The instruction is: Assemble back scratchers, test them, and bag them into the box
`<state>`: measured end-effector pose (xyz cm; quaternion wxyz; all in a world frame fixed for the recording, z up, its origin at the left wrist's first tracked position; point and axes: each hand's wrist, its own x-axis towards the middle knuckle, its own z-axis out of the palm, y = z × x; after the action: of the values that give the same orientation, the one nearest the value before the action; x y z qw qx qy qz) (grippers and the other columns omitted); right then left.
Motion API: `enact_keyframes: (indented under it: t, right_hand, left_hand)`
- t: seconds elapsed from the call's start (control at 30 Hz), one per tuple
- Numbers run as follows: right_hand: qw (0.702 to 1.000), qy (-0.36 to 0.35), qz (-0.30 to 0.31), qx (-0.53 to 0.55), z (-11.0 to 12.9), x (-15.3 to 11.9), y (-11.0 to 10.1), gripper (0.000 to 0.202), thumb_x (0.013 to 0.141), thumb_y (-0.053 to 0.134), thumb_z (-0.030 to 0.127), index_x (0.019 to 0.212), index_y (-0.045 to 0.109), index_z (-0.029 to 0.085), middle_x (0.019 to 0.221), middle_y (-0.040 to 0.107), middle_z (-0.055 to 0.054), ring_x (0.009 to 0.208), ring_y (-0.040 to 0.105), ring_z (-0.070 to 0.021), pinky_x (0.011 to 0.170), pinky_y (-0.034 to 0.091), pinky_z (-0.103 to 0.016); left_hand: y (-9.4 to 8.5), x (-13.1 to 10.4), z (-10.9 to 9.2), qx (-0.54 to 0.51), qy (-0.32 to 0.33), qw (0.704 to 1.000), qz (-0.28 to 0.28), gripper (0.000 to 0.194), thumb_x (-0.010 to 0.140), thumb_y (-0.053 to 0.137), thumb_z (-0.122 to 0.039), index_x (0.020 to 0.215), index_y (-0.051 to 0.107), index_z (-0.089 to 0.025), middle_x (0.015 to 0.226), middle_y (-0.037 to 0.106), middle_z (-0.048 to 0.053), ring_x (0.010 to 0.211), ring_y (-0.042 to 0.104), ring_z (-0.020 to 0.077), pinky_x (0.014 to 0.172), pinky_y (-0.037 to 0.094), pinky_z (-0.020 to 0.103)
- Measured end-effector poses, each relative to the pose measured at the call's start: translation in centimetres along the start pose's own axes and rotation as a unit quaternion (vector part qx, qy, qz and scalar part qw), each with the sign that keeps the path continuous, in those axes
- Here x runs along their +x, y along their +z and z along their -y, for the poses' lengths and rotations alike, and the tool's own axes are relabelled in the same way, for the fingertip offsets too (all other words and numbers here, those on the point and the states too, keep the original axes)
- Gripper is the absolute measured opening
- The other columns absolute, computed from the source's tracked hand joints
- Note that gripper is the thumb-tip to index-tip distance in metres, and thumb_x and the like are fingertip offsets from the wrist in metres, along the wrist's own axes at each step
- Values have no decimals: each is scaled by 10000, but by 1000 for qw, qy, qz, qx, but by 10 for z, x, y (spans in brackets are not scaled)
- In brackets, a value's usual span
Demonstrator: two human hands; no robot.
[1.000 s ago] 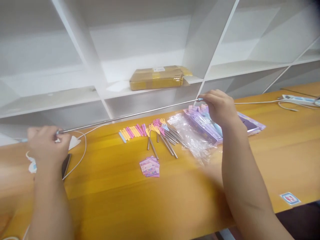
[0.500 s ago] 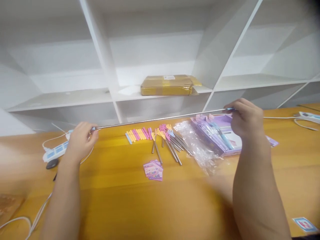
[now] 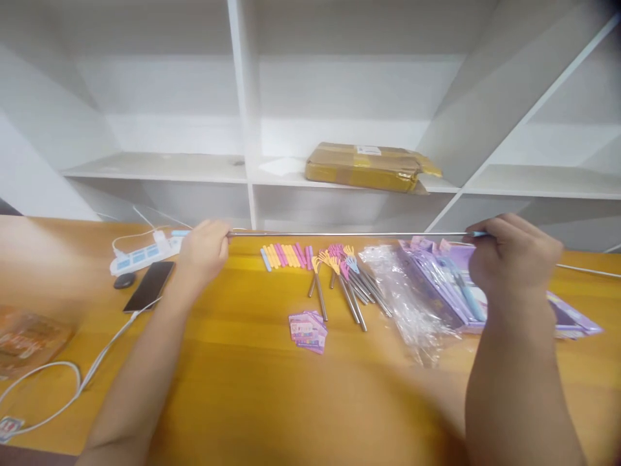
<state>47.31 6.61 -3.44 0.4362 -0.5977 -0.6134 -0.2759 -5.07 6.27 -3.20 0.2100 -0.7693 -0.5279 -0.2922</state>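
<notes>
A: How far along?

B: Judging by length, apparently well drawn out already: a thin metal rod (image 3: 349,233), held level above the table (image 3: 233,388) from nine to three o'clock. Clenched round it with the left hand (image 3: 206,247) at nine and the right hand (image 3: 517,262) at three.

A: And left?

B: No telling about any length remaining inside. Lying out of hand: shorter rods with hand-shaped heads (image 3: 355,304) toward five, coloured sticks (image 3: 287,255) toward eight, cards (image 3: 308,331) at six, clear wrap (image 3: 407,304) and a purple box (image 3: 431,285) around four.

A: Different from half a second ago?

B: Held flatter now, instead of rising slightly toward three. Also uncovers a phone (image 3: 149,287) between eight and nine, mostly hidden then.
</notes>
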Motion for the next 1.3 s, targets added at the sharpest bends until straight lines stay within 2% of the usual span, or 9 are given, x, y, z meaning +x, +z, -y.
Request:
enact_keyframes:
  t: [0.13,0.27,0.5,0.67,0.77,0.9,1.03,1.17,1.3]
  right_hand:
    - [994,-105,31,-15,32,-11,3,239,747,464,141,707,686,218,734,727,-34,692,674,-173,584,385,-249]
    - [985,-172,0,-31,43,-15,2,229,735,447,142,685,654,227,693,715,20,624,652,-154,525,363,-235]
    - [989,-140,13,-40,64,-18,-11,225,729,465,138,714,671,227,731,747,-11,623,648,-170,528,347,-253]
    - [985,-168,39,-1,108,-33,-12,250,764,466,107,810,684,221,723,735,-12,637,636,-173,579,322,-268]
    - [978,-183,97,32,140,-48,-8,192,805,483,132,800,653,220,680,692,-12,606,586,-170,574,272,-280]
    - [984,-92,150,41,169,-60,0,178,885,483,195,734,574,216,614,618,-2,541,499,-148,558,221,-280]
    - [985,-66,153,46,176,-62,3,189,924,470,215,758,559,219,623,599,-6,557,483,-155,558,206,-288]
    - [978,-115,157,78,196,-84,6,174,947,451,161,819,555,216,686,621,-31,600,499,-165,574,229,-299]
    - [941,-200,250,112,222,-107,13,189,949,455,80,902,583,211,765,638,-45,639,518,-175,585,228,-314]
  left_hand:
    - [8,-2,-15,22,-3,1000,-19,239,875,450,-52,763,581,-218,765,684,57,780,576,258,653,384,371]
    - [7,-5,-21,37,-2,998,-53,243,861,455,-37,745,573,-216,733,671,54,741,549,248,641,382,371]
    - [0,-11,-52,11,11,998,-62,233,902,448,-59,793,586,-214,766,677,51,770,569,238,683,410,375]
    - [0,-17,-75,-29,-7,1000,-11,237,936,443,-83,811,595,-214,785,675,58,791,580,243,679,396,375]
    - [5,-22,-87,-44,9,999,8,211,935,461,-100,812,589,-213,770,655,59,776,567,238,674,390,368]
    - [11,-26,-92,-64,33,997,17,118,881,537,-127,804,552,-215,742,615,47,756,539,232,669,396,360]
    - [13,-27,-95,-65,39,997,12,161,914,499,-124,790,520,-223,743,608,49,750,524,235,666,403,369]
    - [23,-38,-113,-89,74,993,19,181,912,475,-78,821,528,-225,784,627,62,764,537,240,680,428,377]
    - [37,-49,-127,-150,110,980,65,203,934,480,-70,815,513,-232,784,621,55,755,567,231,689,457,367]
